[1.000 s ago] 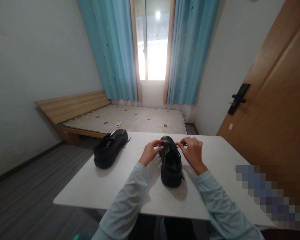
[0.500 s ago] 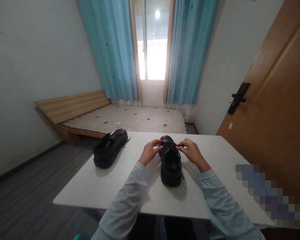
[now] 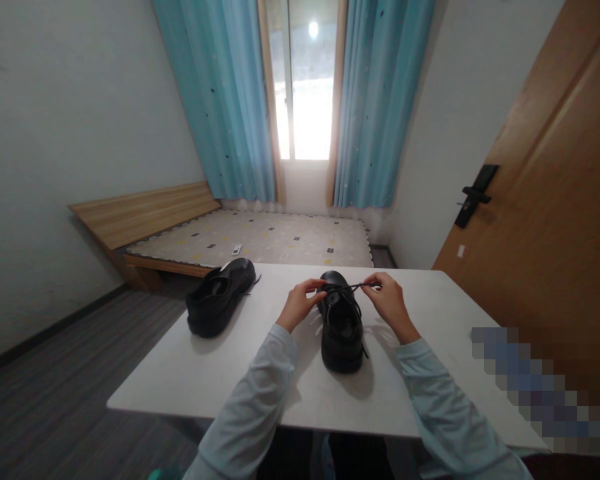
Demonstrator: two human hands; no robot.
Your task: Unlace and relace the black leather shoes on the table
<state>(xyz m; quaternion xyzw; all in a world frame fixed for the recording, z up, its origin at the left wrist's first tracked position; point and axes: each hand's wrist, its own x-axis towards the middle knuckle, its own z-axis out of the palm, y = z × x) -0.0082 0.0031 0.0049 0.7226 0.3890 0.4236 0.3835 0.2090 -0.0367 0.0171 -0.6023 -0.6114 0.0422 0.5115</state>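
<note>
A black lace-up shoe (image 3: 343, 350) stands upright on the white table (image 3: 180, 387), its heel towards me. My right hand (image 3: 386, 298) is just right of its front, thumb and fingertips pinched on a black shoelace (image 3: 356, 287) drawn out sideways from the shoe. On the other side, my left hand (image 3: 301, 303) has its fingers closed at the laces near the toe. Just what the left fingertips grip is too small to see clearly, but they are at the lace. The second black shoe (image 3: 213, 323) rests apart on the left of the table.
Beyond the table lies a bed (image 3: 280, 233) with a patterned mattress and a small white object (image 3: 237, 250) on it. A wooden door (image 3: 545, 220) stands at the right. Blue curtains (image 3: 230, 100) hang at the window. A blurred, pixelated patch covers the table's right edge.
My right hand has moved slightly up and away from the shoe, and the lace in it now stretches out straighter. The left hand and both shoes are nearly unchanged.
</note>
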